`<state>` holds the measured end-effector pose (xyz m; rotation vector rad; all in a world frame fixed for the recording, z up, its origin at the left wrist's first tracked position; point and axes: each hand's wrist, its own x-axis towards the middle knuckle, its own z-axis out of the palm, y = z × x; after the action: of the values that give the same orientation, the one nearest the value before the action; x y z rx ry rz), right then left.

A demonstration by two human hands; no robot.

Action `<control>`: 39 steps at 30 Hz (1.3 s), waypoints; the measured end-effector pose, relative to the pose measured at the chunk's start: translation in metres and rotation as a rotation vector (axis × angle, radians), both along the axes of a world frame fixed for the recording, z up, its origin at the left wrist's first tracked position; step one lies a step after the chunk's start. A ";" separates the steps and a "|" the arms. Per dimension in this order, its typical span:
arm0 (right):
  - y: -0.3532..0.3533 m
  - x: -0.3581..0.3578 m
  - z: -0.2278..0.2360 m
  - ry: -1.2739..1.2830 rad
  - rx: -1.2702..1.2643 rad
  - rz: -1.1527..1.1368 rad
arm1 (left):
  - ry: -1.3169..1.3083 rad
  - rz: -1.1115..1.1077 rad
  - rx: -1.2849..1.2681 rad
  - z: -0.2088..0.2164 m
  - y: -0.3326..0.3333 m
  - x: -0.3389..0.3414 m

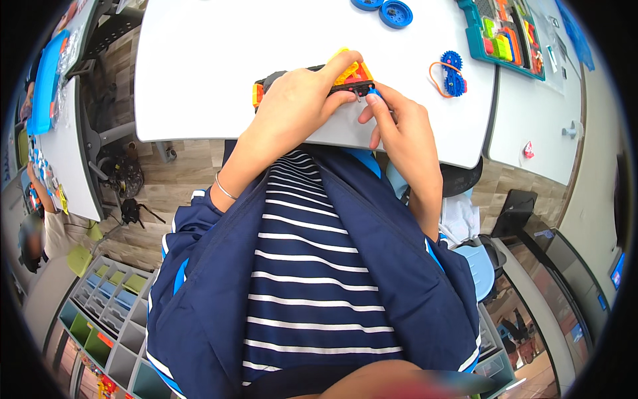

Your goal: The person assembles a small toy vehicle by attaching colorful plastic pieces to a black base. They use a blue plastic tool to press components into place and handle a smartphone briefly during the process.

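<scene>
Near the front edge of the white table, my left hand (292,103) wraps over a building-block model (355,74) in yellow, orange and black and steadies it. Part of the model is hidden under that palm. At the model's right end, my right hand (407,123) pinches a small blue piece (373,92) between thumb and fingers, against the black edge. Whether the piece is joined to the model I cannot tell. To the right lie joined blue gears (453,73) with an orange rubber band looped at their side.
Two blue wheels (396,13) rest at the table's far side. A teal tray (476,40) of coloured blocks stands at the far right, across the join with a second white table (531,126). Another person (63,233) sits at a table on the left.
</scene>
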<state>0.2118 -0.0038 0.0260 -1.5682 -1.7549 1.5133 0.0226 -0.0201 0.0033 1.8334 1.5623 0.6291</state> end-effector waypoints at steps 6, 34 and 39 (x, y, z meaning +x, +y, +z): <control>-0.001 0.005 0.005 0.010 0.005 0.027 | -0.135 -0.038 -0.036 0.005 -0.001 -0.002; -0.004 0.000 0.002 -0.054 0.011 -0.012 | 0.103 -0.116 0.169 0.005 -0.006 0.000; -0.001 0.000 0.006 -0.099 0.000 0.001 | 0.170 -0.145 0.106 0.008 -0.009 0.002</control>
<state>0.2120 -0.0051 0.0317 -1.6696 -1.8085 1.4591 0.0243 -0.0296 0.0111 2.1061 1.5097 0.5085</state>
